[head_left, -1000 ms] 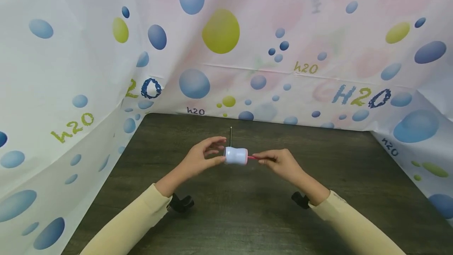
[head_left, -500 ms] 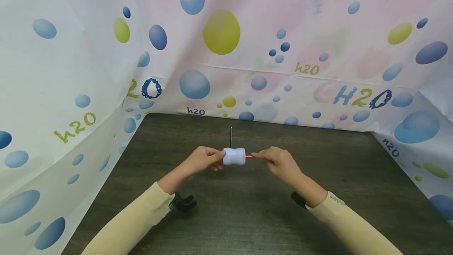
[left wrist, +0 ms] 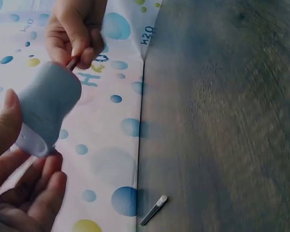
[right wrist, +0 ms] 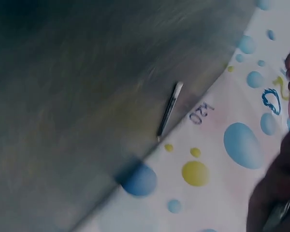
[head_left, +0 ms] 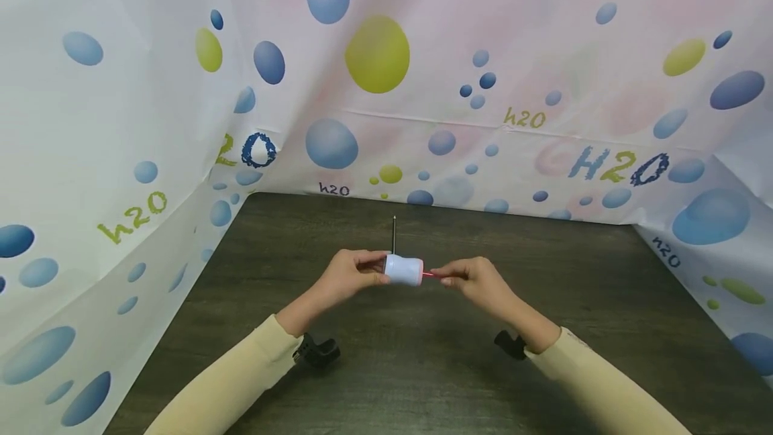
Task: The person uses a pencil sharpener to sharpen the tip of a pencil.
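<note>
A pale, waisted pencil sharpener with a pink end lies sideways in the air over the table. Thumb and fingers of my left hand hold its left end. A thin red pencil runs into the pink end, pinched between thumb and forefinger of my right hand. The left wrist view shows the sharpener with its rounded rim toward the left palm and the pencil's dark shaft at the far end. Only a sliver of pink shows beside the right hand in the right wrist view.
A slim dark pen-like stick with a pale tip lies on the dark wooden table, just beyond the sharpener. A white sheet with blue and green dots stands behind the table and along both sides.
My left hand has rolled over the sharpener and back, its spread fingers first closing with the thumb on top, now with the thumb lower. The sharpener tilts slightly; the right hand keeps pinching the pencil.
</note>
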{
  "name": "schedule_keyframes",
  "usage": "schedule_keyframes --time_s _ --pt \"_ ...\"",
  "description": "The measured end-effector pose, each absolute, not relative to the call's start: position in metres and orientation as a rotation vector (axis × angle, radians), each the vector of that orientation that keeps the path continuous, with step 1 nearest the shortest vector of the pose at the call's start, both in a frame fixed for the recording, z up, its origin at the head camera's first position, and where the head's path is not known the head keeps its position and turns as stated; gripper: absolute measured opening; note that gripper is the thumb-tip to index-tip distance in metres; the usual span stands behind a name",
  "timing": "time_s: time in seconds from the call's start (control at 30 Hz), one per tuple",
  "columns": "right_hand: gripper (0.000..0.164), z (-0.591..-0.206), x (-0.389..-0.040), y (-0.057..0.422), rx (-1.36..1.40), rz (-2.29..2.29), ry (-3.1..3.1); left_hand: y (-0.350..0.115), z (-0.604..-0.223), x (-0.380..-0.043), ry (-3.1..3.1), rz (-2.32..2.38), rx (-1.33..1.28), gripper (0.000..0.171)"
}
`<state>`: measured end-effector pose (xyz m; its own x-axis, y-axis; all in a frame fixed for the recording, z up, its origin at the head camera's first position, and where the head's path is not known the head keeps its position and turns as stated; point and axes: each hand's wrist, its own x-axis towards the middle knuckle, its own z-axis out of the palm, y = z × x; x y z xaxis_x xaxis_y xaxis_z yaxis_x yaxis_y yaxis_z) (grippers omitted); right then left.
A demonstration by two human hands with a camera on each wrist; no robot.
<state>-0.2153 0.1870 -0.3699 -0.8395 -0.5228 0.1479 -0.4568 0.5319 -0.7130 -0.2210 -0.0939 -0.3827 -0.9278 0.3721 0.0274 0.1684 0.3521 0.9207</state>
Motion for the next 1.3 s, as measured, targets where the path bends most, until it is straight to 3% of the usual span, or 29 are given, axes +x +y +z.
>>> schedule_keyframes --time_s 0.1,0.2,0.4,0.67,0.8,0.93,1.1,1.2,1.3 --pt "0.027 -0.37 -0.221 0.191 -0.598 -1.336 2.362 -0.094 -0.382 -0.217 2.476 1.577 0.592 0.052" --pt "0.033 -0.37 -0.224 0.193 -0.513 -1.371 2.21 -0.095 -0.382 -0.213 2.518 1.531 0.665 0.053" --pt "0.03 -0.372 -0.224 0.191 -0.576 -1.328 2.306 -0.097 -0.383 -0.211 2.516 1.527 0.639 0.051" --pt "0.025 -0.369 -0.219 0.189 -0.644 -1.242 2.545 -0.103 -0.379 -0.213 2.407 1.657 0.717 0.063" --pt "0.023 -0.367 -0.215 0.188 -0.815 -1.128 2.811 -0.104 -0.377 -0.219 2.39 1.66 0.539 0.051" --pt "0.028 -0.373 -0.213 0.186 -1.242 -0.942 3.123 -0.103 -0.378 -0.225 2.266 1.594 0.329 0.053" --pt "0.041 -0.383 -0.213 0.181 -1.673 -0.797 3.292 -0.101 -0.379 -0.223 2.235 1.534 0.312 0.049" --pt "0.044 -0.386 -0.213 0.179 -1.686 -0.821 3.293 -0.1 -0.379 -0.221 2.292 1.543 0.34 0.047" --pt "0.037 -0.384 -0.21 0.179 -1.519 -0.913 3.222 -0.097 -0.38 -0.22 2.366 1.577 0.382 0.047"
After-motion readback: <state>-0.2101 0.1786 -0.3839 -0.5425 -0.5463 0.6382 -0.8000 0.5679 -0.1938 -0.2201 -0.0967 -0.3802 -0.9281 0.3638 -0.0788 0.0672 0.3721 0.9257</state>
